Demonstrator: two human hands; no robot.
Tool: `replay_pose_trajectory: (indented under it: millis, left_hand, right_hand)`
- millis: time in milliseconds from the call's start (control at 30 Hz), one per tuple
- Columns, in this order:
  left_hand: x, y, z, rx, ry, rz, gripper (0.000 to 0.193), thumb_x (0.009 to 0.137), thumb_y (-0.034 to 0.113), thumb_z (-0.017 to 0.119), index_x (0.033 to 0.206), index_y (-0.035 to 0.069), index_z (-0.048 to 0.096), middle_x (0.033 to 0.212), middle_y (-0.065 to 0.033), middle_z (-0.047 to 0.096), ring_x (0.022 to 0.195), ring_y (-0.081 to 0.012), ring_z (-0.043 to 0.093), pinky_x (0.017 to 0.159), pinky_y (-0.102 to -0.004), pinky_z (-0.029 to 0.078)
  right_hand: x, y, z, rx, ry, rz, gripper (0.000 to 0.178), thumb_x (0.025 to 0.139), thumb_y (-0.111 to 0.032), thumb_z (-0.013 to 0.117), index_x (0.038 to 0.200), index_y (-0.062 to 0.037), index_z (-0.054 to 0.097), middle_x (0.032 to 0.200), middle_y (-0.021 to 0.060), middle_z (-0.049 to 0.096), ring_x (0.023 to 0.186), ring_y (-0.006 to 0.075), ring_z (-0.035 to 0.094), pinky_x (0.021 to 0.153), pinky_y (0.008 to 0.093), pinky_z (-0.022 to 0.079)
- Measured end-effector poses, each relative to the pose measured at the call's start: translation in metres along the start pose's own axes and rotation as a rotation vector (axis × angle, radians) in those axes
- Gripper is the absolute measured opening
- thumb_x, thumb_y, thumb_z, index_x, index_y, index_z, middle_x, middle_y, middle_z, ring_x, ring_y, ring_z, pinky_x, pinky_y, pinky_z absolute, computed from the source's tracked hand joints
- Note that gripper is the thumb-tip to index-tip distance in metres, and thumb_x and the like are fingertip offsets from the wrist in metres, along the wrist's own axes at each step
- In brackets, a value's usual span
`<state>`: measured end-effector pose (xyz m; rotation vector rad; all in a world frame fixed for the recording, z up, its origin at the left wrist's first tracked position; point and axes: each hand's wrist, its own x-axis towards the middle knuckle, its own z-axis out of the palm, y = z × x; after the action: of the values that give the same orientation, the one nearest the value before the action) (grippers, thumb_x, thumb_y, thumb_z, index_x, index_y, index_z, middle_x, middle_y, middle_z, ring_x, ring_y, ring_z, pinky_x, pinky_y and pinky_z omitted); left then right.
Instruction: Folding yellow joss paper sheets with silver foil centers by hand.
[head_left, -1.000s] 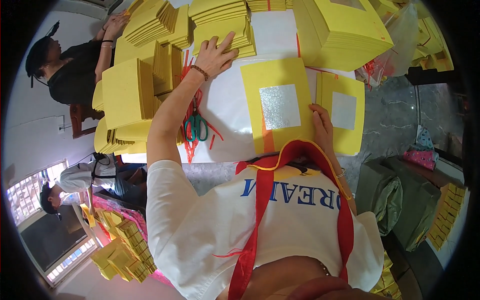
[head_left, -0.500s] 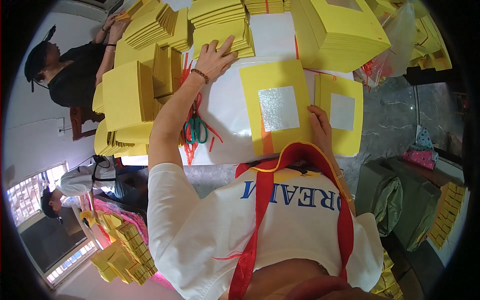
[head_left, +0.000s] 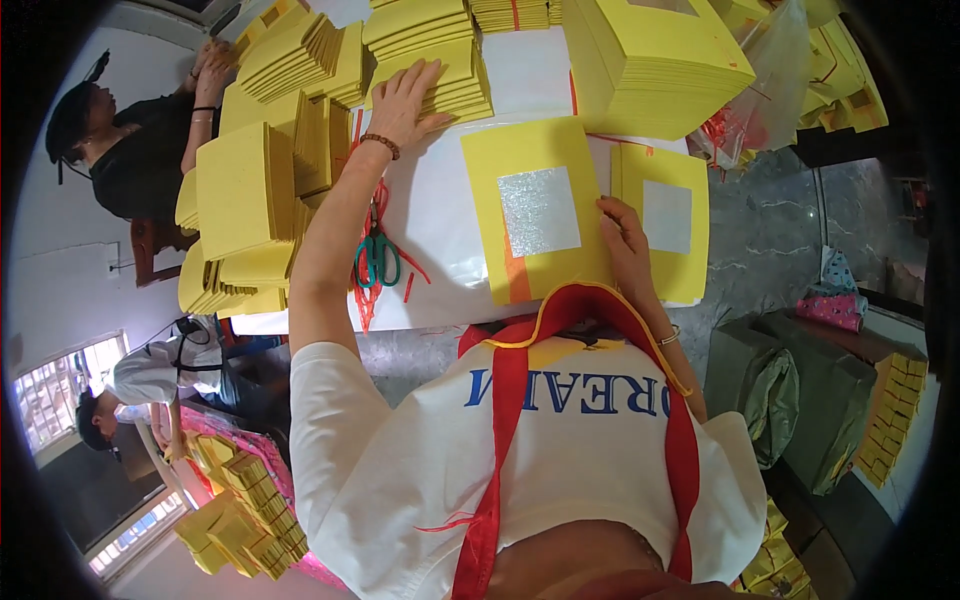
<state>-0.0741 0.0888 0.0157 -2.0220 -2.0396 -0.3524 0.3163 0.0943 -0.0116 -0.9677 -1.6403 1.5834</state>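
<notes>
My left hand [head_left: 402, 108] lies with fingers spread over the near left part of a stack of folded yellow papers [head_left: 455, 72]. In front of my chest is a yellow sheet [head_left: 535, 145] with a silver square [head_left: 538, 210] on it and an orange strip along its lower left. My right hand [head_left: 624, 240] rests at the right edge of this sheet, fingers loosely bent and a little apart. Under and beside that hand lies another yellow sheet [head_left: 692, 200], also with a silver square. Green-handled scissors [head_left: 377, 262] lie among red strings, beside my left forearm.
Folded yellow bundles [head_left: 240, 190] crowd the table's left side. A tall yellow stack [head_left: 655, 100] stands at the back right, beside a clear plastic bag [head_left: 765, 90]. One person [head_left: 140, 150] works at far left, another [head_left: 165, 370] behind. Green-covered boxes [head_left: 825, 400] stand on the right.
The view has shifted slightly. My left hand has slid toward the left on the folded stack. My right fingers have bent more and drawn back at the sheet's edge.
</notes>
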Motion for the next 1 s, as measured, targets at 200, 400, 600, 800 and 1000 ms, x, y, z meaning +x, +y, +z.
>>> replay_pose_trajectory:
  millis: [200, 400, 600, 800, 1000]
  left_hand:
    - [-0.038, 0.041, -0.002, -0.582, 0.281, -0.326, 0.059, 0.091, 0.035, 0.051, 0.137, 0.005, 0.032, 0.136, -0.0165, 0.037, 0.115, -0.0283, 0.045, 0.093, -0.0368, 0.036]
    - [-0.134, 0.156, 0.058, -1.830, 0.379, -0.794, 0.064, 0.098, 0.043, 0.030, 0.144, 0.004, 0.008, 0.147, -0.0130, 0.020, 0.134, -0.0229, 0.024, 0.112, -0.0374, 0.016]
    - [-0.121, 0.197, 0.022, -1.704, 0.355, -0.745, 0.061, 0.098, 0.041, 0.026, 0.143, 0.000, 0.015, 0.147, -0.0134, 0.022, 0.135, -0.0216, 0.021, 0.111, -0.0340, 0.018]
    - [-0.139, 0.198, 0.042, -1.607, 0.339, -0.746, 0.060, 0.098, 0.038, 0.033, 0.140, -0.004, 0.021, 0.143, -0.0144, 0.028, 0.133, -0.0218, 0.026, 0.110, -0.0327, 0.020]
    - [-0.130, 0.207, 0.019, -1.668, 0.316, -0.819, 0.056, 0.098, 0.032, 0.036, 0.140, -0.001, 0.021, 0.141, -0.0131, 0.030, 0.130, -0.0207, 0.029, 0.107, -0.0324, 0.025]
  right_hand:
    - [0.001, 0.007, -0.006, 0.137, -0.025, 0.100, 0.040, 0.097, -0.024, 0.041, 0.130, -0.0023, 0.041, 0.131, 0.0105, 0.043, 0.120, 0.0179, 0.041, 0.102, 0.0289, 0.031]
    - [0.047, 0.009, 0.006, 0.545, -0.087, 0.291, 0.059, 0.097, -0.037, 0.036, 0.143, -0.0044, 0.019, 0.146, 0.0108, 0.025, 0.133, 0.0213, 0.027, 0.108, 0.0325, 0.023]
    - [0.036, -0.008, 0.006, 0.519, -0.236, 0.272, 0.060, 0.095, -0.034, 0.039, 0.143, -0.0045, 0.019, 0.143, 0.0101, 0.030, 0.129, 0.0208, 0.033, 0.106, 0.0320, 0.028]
    - [0.031, 0.041, 0.006, 0.273, -0.126, 0.288, 0.058, 0.089, -0.014, 0.051, 0.141, -0.0040, 0.026, 0.140, 0.0120, 0.036, 0.126, 0.0222, 0.036, 0.103, 0.0314, 0.032]
    - [0.021, 0.012, 0.006, 0.282, -0.158, 0.276, 0.058, 0.089, -0.013, 0.051, 0.141, -0.0057, 0.027, 0.139, 0.0086, 0.036, 0.125, 0.0192, 0.037, 0.101, 0.0304, 0.033]
